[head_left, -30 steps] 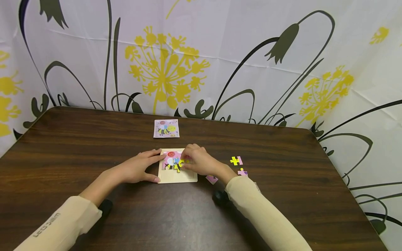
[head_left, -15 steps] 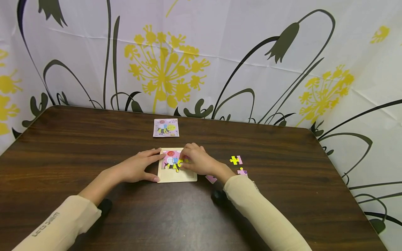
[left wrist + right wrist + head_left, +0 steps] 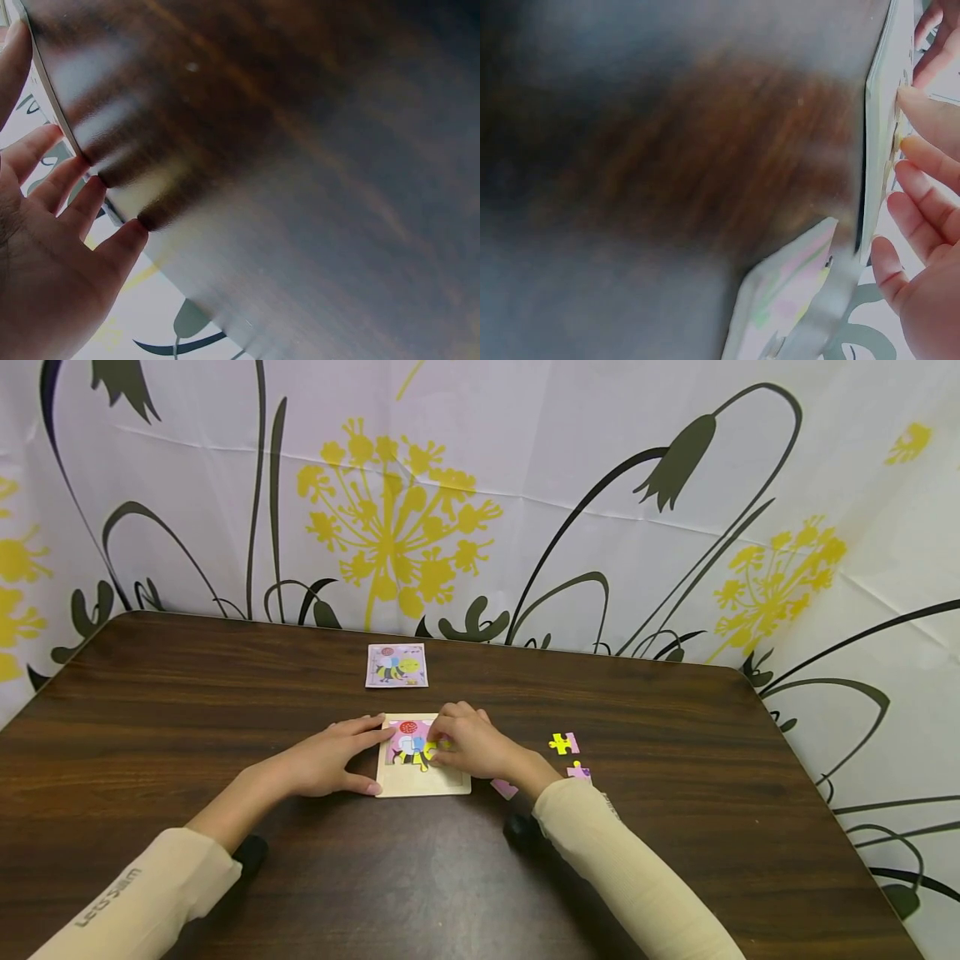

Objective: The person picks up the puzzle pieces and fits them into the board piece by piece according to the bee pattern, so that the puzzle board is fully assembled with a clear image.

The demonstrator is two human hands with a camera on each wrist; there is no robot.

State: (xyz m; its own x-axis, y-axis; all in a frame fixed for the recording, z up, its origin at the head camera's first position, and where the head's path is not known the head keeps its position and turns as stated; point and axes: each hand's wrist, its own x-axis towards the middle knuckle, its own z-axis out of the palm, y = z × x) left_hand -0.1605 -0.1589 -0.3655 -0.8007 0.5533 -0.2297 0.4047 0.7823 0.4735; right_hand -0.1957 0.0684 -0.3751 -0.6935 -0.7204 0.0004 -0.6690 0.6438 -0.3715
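Note:
A pale wooden puzzle board (image 3: pixel 423 785) lies on the table, its upper part filled with pieces of a bee picture (image 3: pixel 407 745). My left hand (image 3: pixel 326 762) rests at the board's left side, fingers extended, with the thumb by the near left corner and fingertips along the edge. Over the board's right half, my right hand (image 3: pixel 476 745) pinches a yellow puzzle piece (image 3: pixel 446 745) between thumb and index finger; the hand hides much of it. In the right wrist view, the right fingertips (image 3: pixel 907 144) are right at the board's face. The lower strip of the board is bare wood.
Loose puzzle pieces lie to the right: a yellow-and-pink piece (image 3: pixel 562 743), a pink piece (image 3: pixel 578 772) partly behind the right wrist, and another pink piece (image 3: pixel 505 788) beneath that forearm. A bee picture card (image 3: pixel 397 666) lies beyond the board. A floral cloth (image 3: pixel 570 435) hangs behind the table.
The right fingers have shifted slightly left on the board, and the yellow-and-black pieces beside them now fit closer together. The left hand stays in place at the board's edge.

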